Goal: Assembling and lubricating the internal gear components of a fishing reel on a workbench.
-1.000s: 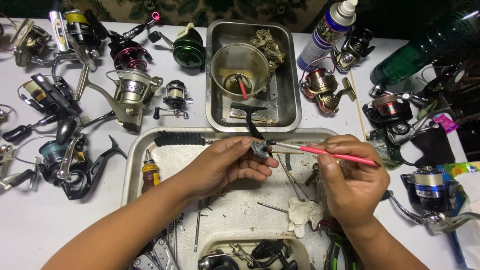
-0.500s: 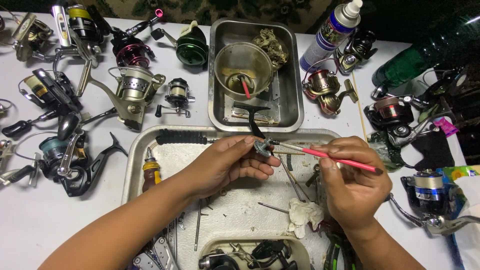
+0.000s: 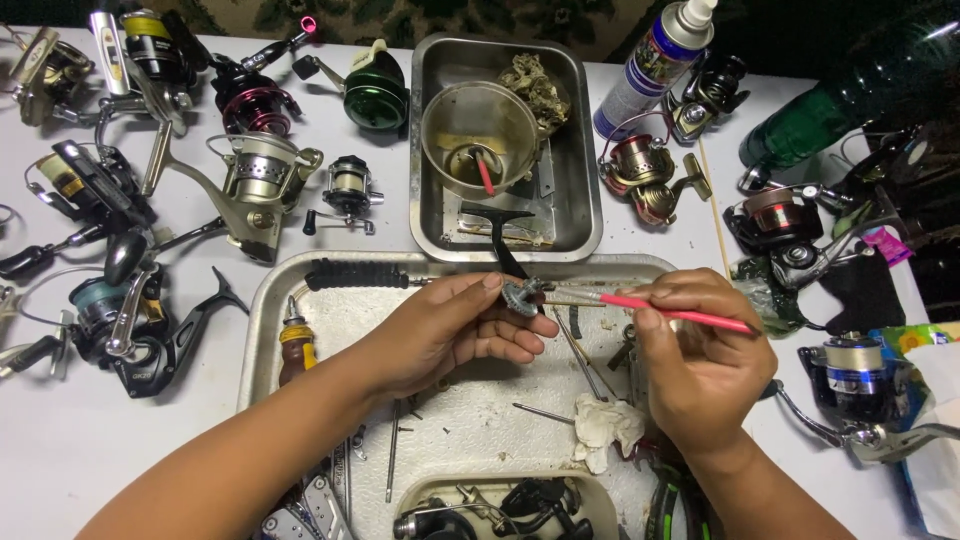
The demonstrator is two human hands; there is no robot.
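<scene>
- Left hand [image 3: 450, 335]: showing bare, wearing no glove, ring or watch; short, plain nails showing on the fingers.
- Left forearm: running bare down to the lower frame edge, no sleeve covering it.
- Right hand [image 3: 700, 350]: likewise showing bare, carrying no ring or band.
- Right forearm: appearing unsleeved and unmarked, wrist wearing nothing.

My left hand [image 3: 450, 335] pinches a small grey gear [image 3: 520, 297] over the near tray [image 3: 262, 320]. My right hand [image 3: 700, 350] holds a pink brush [image 3: 672, 312], tip touching the gear. Far tray [image 3: 590, 215] holds a cup [image 3: 480, 137]. Reels [image 3: 255, 190] left and right; spray bottle [image 3: 655, 65] far right.
</scene>
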